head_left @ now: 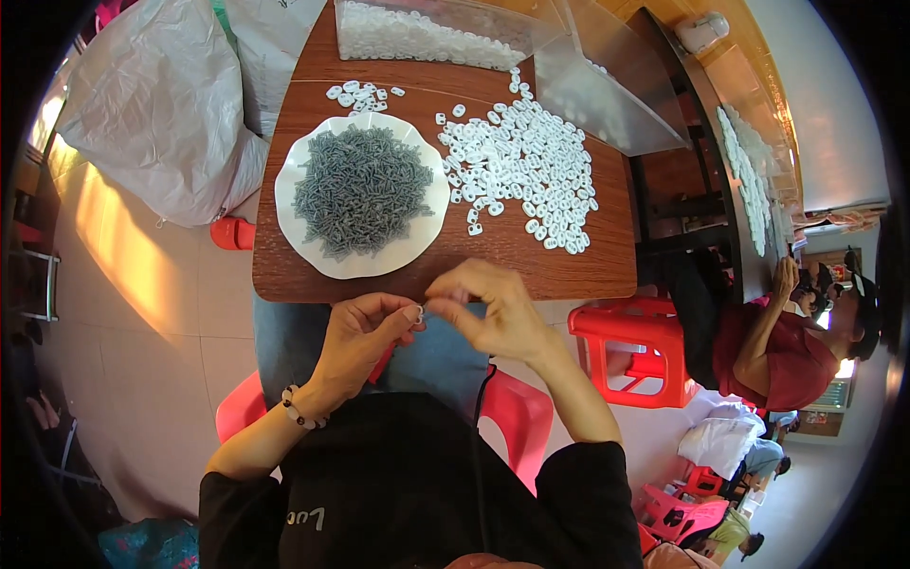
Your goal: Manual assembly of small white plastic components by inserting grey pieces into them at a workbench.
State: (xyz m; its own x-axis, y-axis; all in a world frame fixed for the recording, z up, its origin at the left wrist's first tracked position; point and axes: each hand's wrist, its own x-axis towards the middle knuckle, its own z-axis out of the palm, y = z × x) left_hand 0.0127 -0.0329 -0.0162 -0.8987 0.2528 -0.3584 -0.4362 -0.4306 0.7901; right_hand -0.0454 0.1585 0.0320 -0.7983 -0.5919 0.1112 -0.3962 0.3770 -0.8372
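Note:
Just off the table's near edge, my left hand (362,339) pinches a small white plastic piece (419,314) between thumb and fingers. My right hand (500,313) is beside it with curled fingers, their tips close to the piece; whatever they may hold is too small to make out. Beyond my left hand stands a white scalloped plate (294,228) heaped with small grey screw-like pieces (362,190). To the right of the plate, many flat white oval pieces with holes (531,156) are spread over the brown table (474,270). A smaller group of white pieces (360,96) lies behind the plate.
Clear bins (436,38) holding white pieces line the table's back. A large white sack (156,114) stands at the left. On the right are a red stool (630,351) and a seated person in a dark red shirt (787,375) at another table. More people sit farther off.

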